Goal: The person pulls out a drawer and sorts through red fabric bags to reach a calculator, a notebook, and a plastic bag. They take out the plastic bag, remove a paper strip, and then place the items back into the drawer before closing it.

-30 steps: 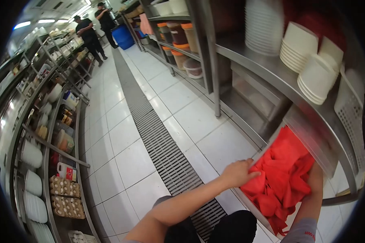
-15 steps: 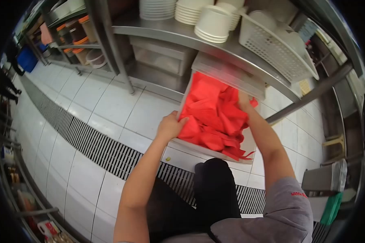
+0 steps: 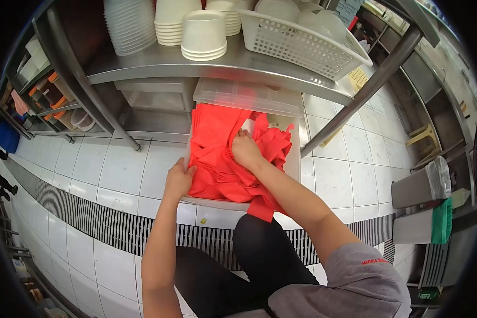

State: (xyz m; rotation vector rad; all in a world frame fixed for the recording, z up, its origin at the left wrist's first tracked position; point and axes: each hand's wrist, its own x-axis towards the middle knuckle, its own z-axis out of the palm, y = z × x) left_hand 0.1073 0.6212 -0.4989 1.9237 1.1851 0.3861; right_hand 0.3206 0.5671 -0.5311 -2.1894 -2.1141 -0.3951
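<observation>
A pile of red fabric, which looks like non-woven bags [image 3: 217, 143], fills a translucent plastic bin [image 3: 294, 168] in front of my knees. My left hand [image 3: 179, 180] grips the bin's near left side, its thumb lying over the rim against the red fabric. Deep in the pile, my right hand [image 3: 246, 150] is closed on a bunch of the red bags, and its fingertips are partly hidden. One red flap hangs over the bin's front edge towards my knee. A clear lid [image 3: 244, 96] lies across the back of the bin, under the shelf.
Above the bin runs a steel shelf [image 3: 159, 69] bearing stacked white tubs [image 3: 204, 34] and a white perforated basket [image 3: 302, 45]. A slanting steel leg [image 3: 363, 93] stands right of the bin. Grey waste bins [image 3: 416, 183] are at the right, and a floor drain grate [image 3: 111, 213] crosses behind my knees.
My right hand has moved from the bin's right side to the middle of the red bags, which have been pulled about. A flap now hangs over the front. The view has shifted right.
</observation>
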